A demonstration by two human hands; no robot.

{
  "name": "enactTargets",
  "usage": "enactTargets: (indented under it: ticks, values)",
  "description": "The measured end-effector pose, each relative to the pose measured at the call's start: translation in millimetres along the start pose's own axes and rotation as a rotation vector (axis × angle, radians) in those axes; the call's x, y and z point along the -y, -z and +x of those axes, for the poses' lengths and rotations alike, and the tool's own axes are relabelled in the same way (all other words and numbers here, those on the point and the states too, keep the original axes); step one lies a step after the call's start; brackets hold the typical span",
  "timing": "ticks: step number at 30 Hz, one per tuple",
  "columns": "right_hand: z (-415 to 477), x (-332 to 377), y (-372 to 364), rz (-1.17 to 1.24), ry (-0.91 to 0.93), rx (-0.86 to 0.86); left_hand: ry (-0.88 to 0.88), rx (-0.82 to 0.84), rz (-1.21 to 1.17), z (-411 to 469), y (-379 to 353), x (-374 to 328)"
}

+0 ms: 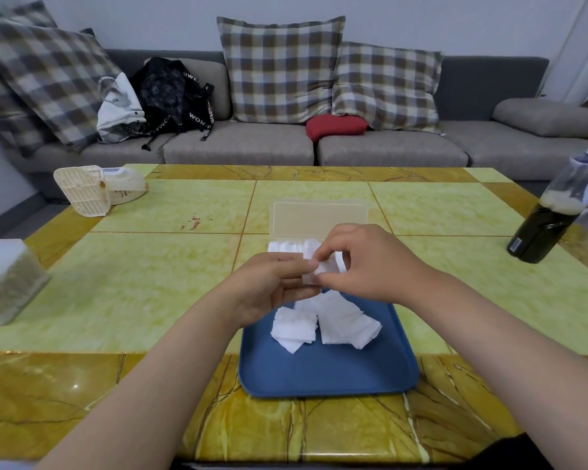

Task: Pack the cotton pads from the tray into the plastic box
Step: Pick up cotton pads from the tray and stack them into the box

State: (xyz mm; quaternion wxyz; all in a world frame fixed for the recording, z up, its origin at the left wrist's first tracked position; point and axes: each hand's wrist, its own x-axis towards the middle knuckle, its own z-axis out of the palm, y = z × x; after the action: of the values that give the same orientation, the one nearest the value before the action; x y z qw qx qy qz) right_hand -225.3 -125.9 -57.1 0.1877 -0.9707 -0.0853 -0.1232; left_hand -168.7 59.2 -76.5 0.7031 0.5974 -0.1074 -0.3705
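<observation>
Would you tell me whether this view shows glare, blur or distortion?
In the head view, wide-angle distortion bows the sofa; a small glare spot sits on the table, near left; the cotton pads look washed out; the bottle at the right edge is blurred.

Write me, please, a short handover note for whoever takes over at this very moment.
Left hand and right hand: both pinch a small bunch of cotton pads over the far edge of the tray.
Plastic box: lid up, just beyond the tray.
Done: a row of pads stands in the box.
Left: seat the held bunch, then pack the loose pile on the tray.
</observation>
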Motion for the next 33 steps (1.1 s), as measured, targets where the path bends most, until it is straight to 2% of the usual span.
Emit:
enactTargets:
  ticks: [4, 10, 14, 19, 24, 28, 30, 33]
  values:
    - [-2.1, -1.3, 1.2, 0.005, -0.014, -0.004, -0.023, 0.060, 0.071, 0.8, 2.5, 2.5]
    - [-1.3, 1.4, -7.9, -0.015, -0.040, 0.006, 0.001, -0.052, 0.058, 5.8, 0.8, 7.2]
    - [0.5, 3.1, -15.2, -0.025, -0.074, -0.044, 0.001, -0.064, 0.093, 7.3, 0.6, 8.8]
    - [2.5, 1.3, -19.7, 0.047, -0.060, -0.006, -0.002, -0.093, 0.071, 7.7, -0.9, 7.3]
    - [3.5, -0.8, -16.7, 0.313, -0.258, -0.076, 0.016, -0.183, 0.081, 11.7, 1.4, 12.2]
    - [10.8, -16.2, -0.4, 0.455, -0.475, -0.290, -0.003, -0.232, 0.061, 12.8, 1.6, 8.7]
    - [12.5, -24.0, 6.1, 0.501, -0.500, -0.268, -0.021, -0.229, 0.011, 11.3, 0.0, 5.5]
    - [8.5, -24.5, 2.7, 0.633, -0.524, -0.126, -0.039, -0.193, -0.011, 9.7, -2.0, 5.2]
